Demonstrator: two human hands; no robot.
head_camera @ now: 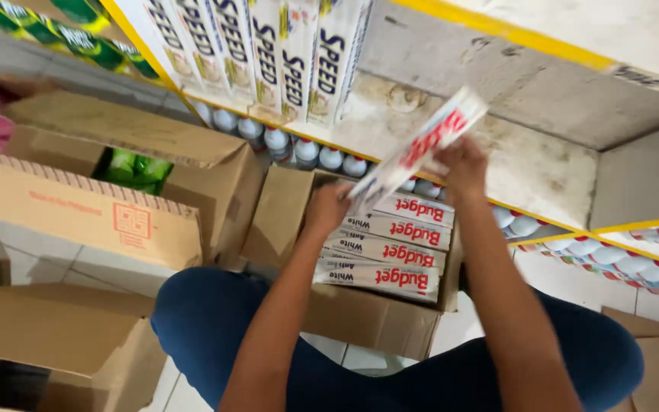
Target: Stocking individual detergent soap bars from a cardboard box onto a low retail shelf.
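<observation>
1. Right now you hold one long white-and-red carton (419, 149) in the air, between the open cardboard box (360, 317) by your knees and the bare shelf (543, 164); it sits tilted, far end up toward the shelf.
2. Your right hand (463, 164) is clenched around the carton near its middle, fingers wrapped from behind; your left hand (328, 207) meets the carton's lower end over the box; whether its fingers are closed on it or only touching, I cannot tell.
3. Handling, as a judgement: light, stiff paperboard, thin walls; it should dent if squeezed on the flat faces; glossy print may slip a little; grip on the long edges near mid-length, second hand steadying an end.
4. More flat cartons (390, 248) of the same kind lie stacked in the box, touching each other; the stack's depth is hidden.
5. Hard to read: the carried carton is motion-blurred; its far end and back face are not resolved.
6. Cut off: tall white cartons (268, 49) on the shelf run out of the top edge; white bottles (299, 149) on the shelf below are half hidden by the yellow shelf lip; the neighbouring box with green packs (133, 169) shows only part of its contents.
</observation>
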